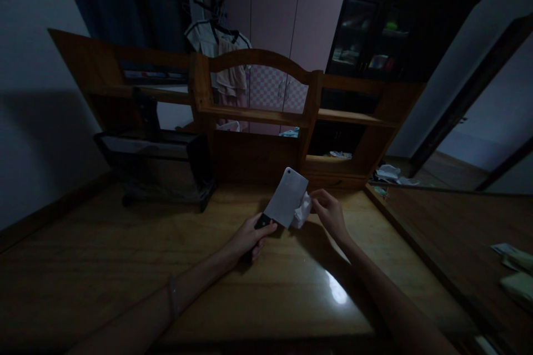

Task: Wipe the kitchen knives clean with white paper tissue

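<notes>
My left hand (252, 236) is wrapped round the black handle of a cleaver (288, 197). The wide pale blade points up and away, tilted to the right, above the wooden desk top (200, 266). At the blade's right edge is a crumpled white tissue (302, 211). My right hand (328, 212) pinches the tissue from its right side, with thumb and fingers together. The tissue touches or overlaps the edge of the blade; the exact contact is hard to see in the dim light.
A dark rack-like holder (156, 169) with a black handle-like piece sticking up stands at the back left. Behind the desk top rises a wooden shelf unit (258, 116). Right of the desk's raised edge lies a brown surface (449, 233) with pale items (518, 285).
</notes>
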Motion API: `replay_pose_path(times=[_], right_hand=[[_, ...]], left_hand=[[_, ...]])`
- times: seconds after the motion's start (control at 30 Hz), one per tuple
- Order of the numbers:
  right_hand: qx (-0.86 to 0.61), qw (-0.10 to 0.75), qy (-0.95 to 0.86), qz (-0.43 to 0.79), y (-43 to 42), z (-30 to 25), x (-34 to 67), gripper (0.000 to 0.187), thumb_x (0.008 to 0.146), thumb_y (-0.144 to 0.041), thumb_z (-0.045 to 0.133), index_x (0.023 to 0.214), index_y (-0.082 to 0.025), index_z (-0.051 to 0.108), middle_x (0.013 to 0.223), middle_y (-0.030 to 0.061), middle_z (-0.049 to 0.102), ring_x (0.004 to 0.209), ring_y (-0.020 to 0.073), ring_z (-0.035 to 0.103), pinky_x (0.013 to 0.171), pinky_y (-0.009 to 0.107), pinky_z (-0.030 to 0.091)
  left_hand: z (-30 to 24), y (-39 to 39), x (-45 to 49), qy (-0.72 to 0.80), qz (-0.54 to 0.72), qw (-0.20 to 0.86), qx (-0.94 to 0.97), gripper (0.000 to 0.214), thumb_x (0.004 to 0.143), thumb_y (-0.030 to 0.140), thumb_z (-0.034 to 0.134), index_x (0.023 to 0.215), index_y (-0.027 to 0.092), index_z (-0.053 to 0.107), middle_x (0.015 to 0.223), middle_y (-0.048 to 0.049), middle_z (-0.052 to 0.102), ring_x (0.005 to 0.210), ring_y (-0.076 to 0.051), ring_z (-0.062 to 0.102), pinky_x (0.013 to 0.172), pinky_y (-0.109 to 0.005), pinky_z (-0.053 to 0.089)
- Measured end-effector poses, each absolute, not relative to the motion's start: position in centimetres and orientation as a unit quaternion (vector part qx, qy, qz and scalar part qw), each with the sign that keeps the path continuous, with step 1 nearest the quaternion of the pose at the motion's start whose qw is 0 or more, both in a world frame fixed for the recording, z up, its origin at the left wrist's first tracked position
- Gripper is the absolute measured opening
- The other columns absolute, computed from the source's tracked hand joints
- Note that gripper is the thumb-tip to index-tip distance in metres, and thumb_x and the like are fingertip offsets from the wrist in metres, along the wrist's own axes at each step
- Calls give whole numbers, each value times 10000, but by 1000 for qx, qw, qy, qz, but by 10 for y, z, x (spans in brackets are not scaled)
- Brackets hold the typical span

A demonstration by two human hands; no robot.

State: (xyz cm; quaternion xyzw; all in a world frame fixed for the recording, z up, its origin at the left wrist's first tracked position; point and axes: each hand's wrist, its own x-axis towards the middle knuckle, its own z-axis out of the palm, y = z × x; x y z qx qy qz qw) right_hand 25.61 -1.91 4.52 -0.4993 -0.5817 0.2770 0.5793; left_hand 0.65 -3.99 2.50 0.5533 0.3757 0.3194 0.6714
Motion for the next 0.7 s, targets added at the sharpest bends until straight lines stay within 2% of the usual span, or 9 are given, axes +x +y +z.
replay_pose_path(times=[0.17,0.33,0.7], right_hand=[[-530,545,-577,298,-17,41,258,210,782,-406,617,756,-198,635,701,35,679,648,213,651,560,308,532],[-550,544,-567,284,-17,39,259,338,724,-518,669,703,-186,608,659,54,678,615,220,645,516,296,513],[-551,537,-581,267,-12,33,265,382,708,-561,664,679,-189,581,625,47,662,582,207,638,479,263,466]], left_hand=[[23,-40,6,385,326,667,548,469,735,573,622,992,213,464,444,113,401,272,-63,340,292,-150,294],[21,-38,5,393,324,661,551,468,734,578,620,983,213,465,454,106,413,280,-67,351,291,-152,299],[21,-39,6,387,329,662,551,448,740,574,614,959,216,457,446,109,412,273,-64,345,293,-148,286]])
